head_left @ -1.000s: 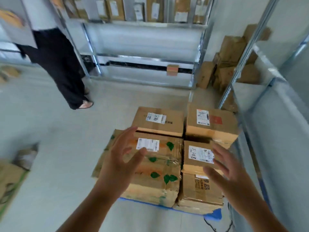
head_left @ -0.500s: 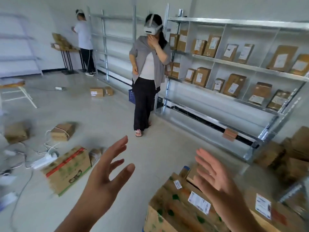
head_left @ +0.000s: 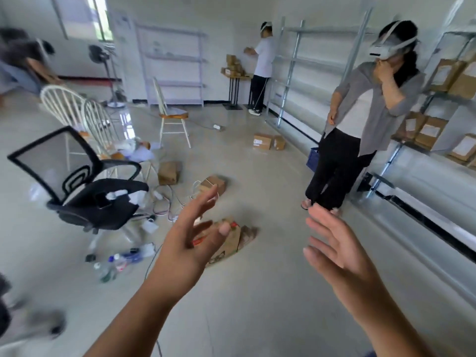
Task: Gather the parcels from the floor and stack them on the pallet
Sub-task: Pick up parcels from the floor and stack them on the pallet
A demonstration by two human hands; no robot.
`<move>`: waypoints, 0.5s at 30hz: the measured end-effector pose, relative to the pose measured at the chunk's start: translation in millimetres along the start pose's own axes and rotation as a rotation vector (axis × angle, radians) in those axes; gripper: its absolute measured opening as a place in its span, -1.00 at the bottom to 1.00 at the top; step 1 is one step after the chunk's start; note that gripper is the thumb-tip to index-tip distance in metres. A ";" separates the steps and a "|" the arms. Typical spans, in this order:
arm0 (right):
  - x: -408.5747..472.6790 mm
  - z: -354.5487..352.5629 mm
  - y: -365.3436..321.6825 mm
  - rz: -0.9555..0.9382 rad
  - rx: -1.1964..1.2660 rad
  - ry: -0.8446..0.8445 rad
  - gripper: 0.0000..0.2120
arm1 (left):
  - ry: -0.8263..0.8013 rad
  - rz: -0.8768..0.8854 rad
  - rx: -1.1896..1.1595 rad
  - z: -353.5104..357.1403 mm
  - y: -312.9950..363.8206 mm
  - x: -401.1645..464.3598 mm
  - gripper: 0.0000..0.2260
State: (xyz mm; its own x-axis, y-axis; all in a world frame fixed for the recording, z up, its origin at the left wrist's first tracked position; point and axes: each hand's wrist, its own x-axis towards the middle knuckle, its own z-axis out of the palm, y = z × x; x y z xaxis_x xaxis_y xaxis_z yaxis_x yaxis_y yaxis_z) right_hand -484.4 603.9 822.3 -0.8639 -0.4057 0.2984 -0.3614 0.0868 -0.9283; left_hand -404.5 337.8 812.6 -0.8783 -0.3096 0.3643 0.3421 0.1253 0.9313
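Both hands, the left hand (head_left: pixel 190 243) and right hand (head_left: pixel 334 249), hang empty with fingers spread above the floor (head_left: pixel 270 305). Five parcels lie on it: a printed parcel (head_left: pixel 229 243) just beyond the left hand, two plain ones (head_left: pixel 168 172) (head_left: pixel 215 184) farther off, and a pair (head_left: pixel 262 141) (head_left: pixel 279 142) touching at far right. Two headset-wearing people (head_left: pixel 360 119) (head_left: pixel 261 68) stand by the shelving (head_left: pixel 438 104). The pallet is out of view.

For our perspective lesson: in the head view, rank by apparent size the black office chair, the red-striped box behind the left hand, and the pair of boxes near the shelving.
1. black office chair
2. red-striped box, partly hidden
3. pair of boxes, smallest, but farthest away
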 end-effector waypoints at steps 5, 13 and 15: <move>72.6 34.4 35.5 -0.011 0.036 -0.139 -0.09 | 0.137 -0.049 0.078 -44.7 -26.3 22.8 -0.42; 196.9 33.6 104.0 0.021 0.108 -0.236 -0.17 | 0.235 -0.139 0.162 -40.7 -77.9 97.5 -0.43; 226.7 26.1 116.0 0.040 0.115 -0.246 -0.16 | 0.235 -0.152 0.171 -31.7 -87.9 126.5 -0.43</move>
State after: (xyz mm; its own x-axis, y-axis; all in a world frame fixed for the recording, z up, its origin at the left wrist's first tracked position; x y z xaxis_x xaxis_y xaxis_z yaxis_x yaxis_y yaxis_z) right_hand -713.1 498.2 776.5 -0.7602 -0.6145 0.2111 -0.2745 0.0092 -0.9615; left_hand -535.0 257.7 777.0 -0.8071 -0.5436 0.2303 0.1340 0.2113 0.9682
